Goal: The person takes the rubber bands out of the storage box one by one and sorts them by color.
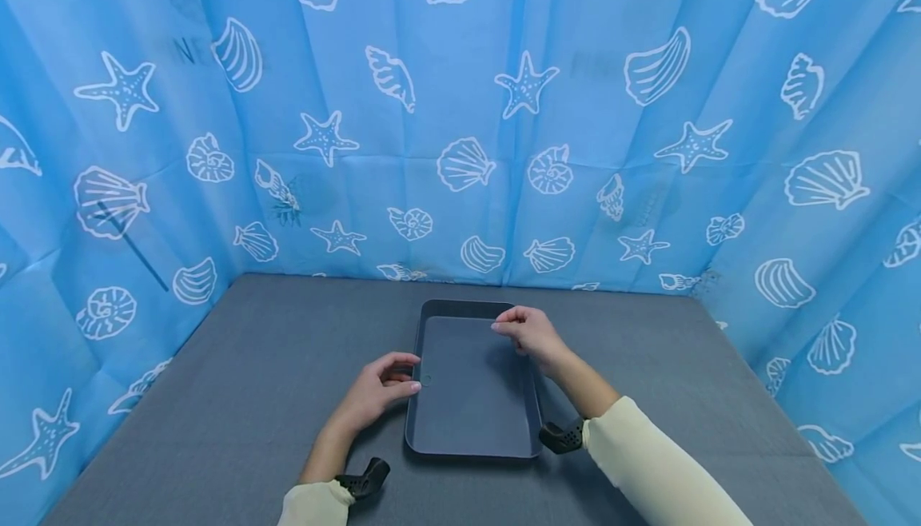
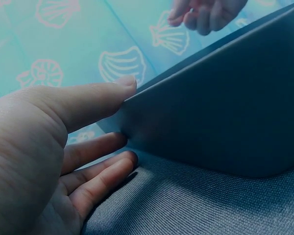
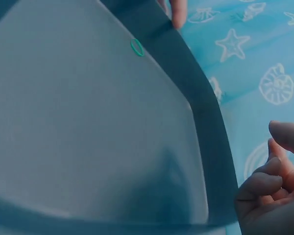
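A dark grey rectangular tray (image 1: 475,390) with a raised rim lies on the table. My left hand (image 1: 376,390) is at its left side. In the left wrist view the thumb touches the rim (image 2: 196,66), and the lower fingers (image 2: 108,178) are beside the outer wall. Inside the tray, near that hand, lies a small thin green loop (image 3: 137,47). My right hand (image 1: 532,336) hovers over the tray's far right part, its fingers curled and the thumb close to the index finger. Nothing shows between those fingertips in the right wrist view.
Grey cloth covers the table (image 1: 309,326). A blue curtain (image 1: 432,110) with white shells and starfish surrounds its back and sides. Black devices sit on both wrists, the right one (image 1: 563,436) beside the tray's near right corner.
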`<state>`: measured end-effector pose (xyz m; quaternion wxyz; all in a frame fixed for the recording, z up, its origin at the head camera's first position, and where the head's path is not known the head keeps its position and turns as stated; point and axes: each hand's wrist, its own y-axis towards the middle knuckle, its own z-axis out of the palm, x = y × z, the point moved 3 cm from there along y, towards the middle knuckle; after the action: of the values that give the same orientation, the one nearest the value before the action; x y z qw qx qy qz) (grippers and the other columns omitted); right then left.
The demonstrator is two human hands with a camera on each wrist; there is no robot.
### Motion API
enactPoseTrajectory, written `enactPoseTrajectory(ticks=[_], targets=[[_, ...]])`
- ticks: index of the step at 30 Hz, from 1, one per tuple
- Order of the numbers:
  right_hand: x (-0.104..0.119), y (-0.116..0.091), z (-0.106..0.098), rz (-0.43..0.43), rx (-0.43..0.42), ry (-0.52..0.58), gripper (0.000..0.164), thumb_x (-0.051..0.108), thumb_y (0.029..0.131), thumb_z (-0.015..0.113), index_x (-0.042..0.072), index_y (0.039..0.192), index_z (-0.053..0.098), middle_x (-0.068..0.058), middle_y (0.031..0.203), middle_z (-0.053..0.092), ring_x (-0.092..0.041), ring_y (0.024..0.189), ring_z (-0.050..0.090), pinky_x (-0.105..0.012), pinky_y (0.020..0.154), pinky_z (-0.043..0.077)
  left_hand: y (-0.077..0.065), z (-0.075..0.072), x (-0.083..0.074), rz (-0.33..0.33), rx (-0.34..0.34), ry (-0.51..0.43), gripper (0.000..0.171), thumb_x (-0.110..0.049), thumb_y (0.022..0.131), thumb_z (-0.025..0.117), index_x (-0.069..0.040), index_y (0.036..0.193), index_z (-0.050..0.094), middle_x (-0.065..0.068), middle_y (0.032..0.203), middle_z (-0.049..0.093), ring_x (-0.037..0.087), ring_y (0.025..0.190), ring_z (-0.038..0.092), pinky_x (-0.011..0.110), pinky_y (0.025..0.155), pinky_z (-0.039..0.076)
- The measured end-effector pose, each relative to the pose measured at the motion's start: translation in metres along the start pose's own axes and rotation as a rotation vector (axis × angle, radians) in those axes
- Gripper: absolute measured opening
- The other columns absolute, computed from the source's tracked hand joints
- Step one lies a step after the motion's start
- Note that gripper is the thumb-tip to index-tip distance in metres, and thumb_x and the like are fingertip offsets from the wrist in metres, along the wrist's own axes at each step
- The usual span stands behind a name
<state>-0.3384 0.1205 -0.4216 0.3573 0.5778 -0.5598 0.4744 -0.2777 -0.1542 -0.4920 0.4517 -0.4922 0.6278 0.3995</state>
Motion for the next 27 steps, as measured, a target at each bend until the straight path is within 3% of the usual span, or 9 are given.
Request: enactPoseTrajectory(ticks=[5,12,21,27], targets=[[0.0,0.007,0.016,-0.013,0.074,-0.036,0.01,0.011,0.092,0.067,0.002,0.094,0.066,-0.002,0.067,0.048,-0.014,0.054,0.039,-0.03,0.054,0.035,0.0,0.0,-0.001,-0.002,-0.002,-0.002,0.037,-0.018,0.087,0.074,-0.014,0.123,0.063,0.008,0.122,0.06,0.023,0.101,0.059,0.039,0.085,0.049],[0.003,0.01,0.039,-0.077,0.236,-0.17,0.009,0.009,0.092,0.065,0.001,0.097,0.066,-0.011,0.079,0.059,-0.016,0.06,0.049,-0.03,0.056,0.044,0.0,0.001,-0.002,-0.009,-0.015,0.008,0.037,-0.019,0.087,0.074,-0.014,0.123,0.064,0.007,0.122,0.061,0.023,0.101,0.059,0.04,0.086,0.049],[0.0,0.013,0.066,-0.122,0.44,-0.248,0.016,0.006,0.09,0.066,-0.003,0.104,0.065,-0.004,0.08,0.06,-0.016,0.069,0.056,-0.029,0.063,0.048,0.0,0.0,0.001,-0.001,-0.011,-0.004,0.035,-0.018,0.088,0.073,-0.015,0.122,0.064,0.008,0.123,0.061,0.024,0.102,0.059,0.042,0.087,0.049],[0.0,0.013,0.074,-0.155,0.517,-0.344,0.021,0.005,0.09,0.067,-0.001,0.11,0.065,-0.002,0.083,0.062,-0.014,0.073,0.055,-0.028,0.065,0.045,0.0,0.0,0.0,-0.003,-0.001,-0.005,0.036,-0.019,0.089,0.073,-0.014,0.123,0.063,0.009,0.123,0.061,0.024,0.103,0.06,0.042,0.087,0.05]])
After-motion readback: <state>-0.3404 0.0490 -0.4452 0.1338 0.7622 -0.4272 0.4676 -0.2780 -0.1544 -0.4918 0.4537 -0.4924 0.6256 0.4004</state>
